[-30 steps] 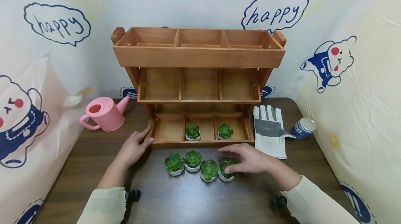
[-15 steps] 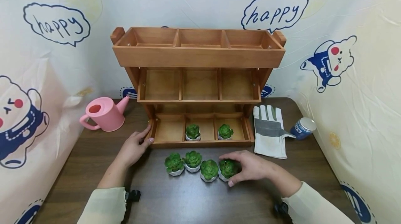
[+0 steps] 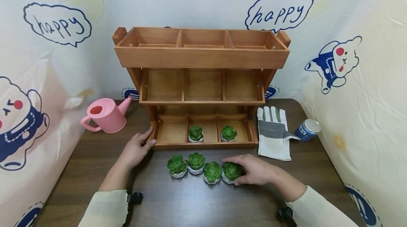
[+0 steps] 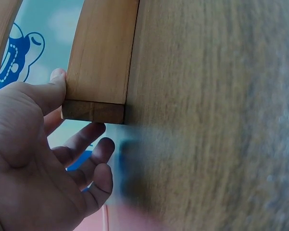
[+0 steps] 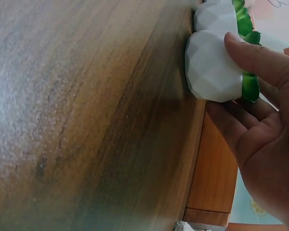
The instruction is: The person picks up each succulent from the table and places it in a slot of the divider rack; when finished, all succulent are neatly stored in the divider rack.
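My right hand (image 3: 257,170) holds the rightmost potted succulent (image 3: 231,172), its thumb against the pot's near side and fingers round the far side. In the right wrist view, that faceted white pot (image 5: 214,67) stands on the table, thumb on its wall. Beside it in a row are several similar potted succulents, among them a near one (image 3: 212,172) and a left one (image 3: 177,166). My left hand (image 3: 135,151) grips the lower left corner of the three-tier wooden shelf (image 3: 203,59), thumb at the front in the left wrist view; its other fingers are loosely bent.
Two potted succulents sit in the bottom tier, in the middle compartment (image 3: 195,134) and the right one (image 3: 229,133). A pink watering can (image 3: 108,115) stands left of the shelf. To the right lie white-and-grey gloves (image 3: 273,133) beside a blue jar (image 3: 307,130).
My right hand has moved nearer to me and closed its thumb and fingers round the rightmost succulent's pot. The left hand keeps its place on the shelf corner.
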`<state>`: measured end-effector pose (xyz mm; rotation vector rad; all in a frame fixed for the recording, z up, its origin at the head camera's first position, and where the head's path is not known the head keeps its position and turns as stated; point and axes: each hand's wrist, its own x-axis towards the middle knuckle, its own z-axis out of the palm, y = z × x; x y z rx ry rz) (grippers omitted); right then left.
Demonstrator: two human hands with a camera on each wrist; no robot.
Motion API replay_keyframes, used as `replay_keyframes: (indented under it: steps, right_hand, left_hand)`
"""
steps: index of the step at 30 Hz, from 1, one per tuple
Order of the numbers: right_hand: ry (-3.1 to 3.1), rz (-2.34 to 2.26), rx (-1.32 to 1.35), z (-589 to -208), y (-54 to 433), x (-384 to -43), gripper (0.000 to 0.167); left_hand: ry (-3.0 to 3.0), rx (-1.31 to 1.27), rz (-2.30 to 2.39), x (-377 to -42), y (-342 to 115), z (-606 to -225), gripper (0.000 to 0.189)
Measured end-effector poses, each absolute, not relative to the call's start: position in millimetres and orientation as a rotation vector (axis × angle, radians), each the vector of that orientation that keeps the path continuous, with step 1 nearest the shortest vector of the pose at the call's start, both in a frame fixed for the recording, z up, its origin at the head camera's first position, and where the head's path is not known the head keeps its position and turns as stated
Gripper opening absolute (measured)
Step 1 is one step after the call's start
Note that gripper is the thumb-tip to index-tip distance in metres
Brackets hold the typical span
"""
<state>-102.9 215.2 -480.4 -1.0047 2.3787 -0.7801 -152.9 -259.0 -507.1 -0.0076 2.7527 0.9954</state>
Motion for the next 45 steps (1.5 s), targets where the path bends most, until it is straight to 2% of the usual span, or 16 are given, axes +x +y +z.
replay_keyframes:
  steps: [45]
  right_hand:
    - [2.342, -0.897, -1.099, -439.2, 211.2, -115.3, 0.071]
  left_hand:
    - [2.763, -0.01, 1.003, -150.8, -259.3, -506.7, 0.071]
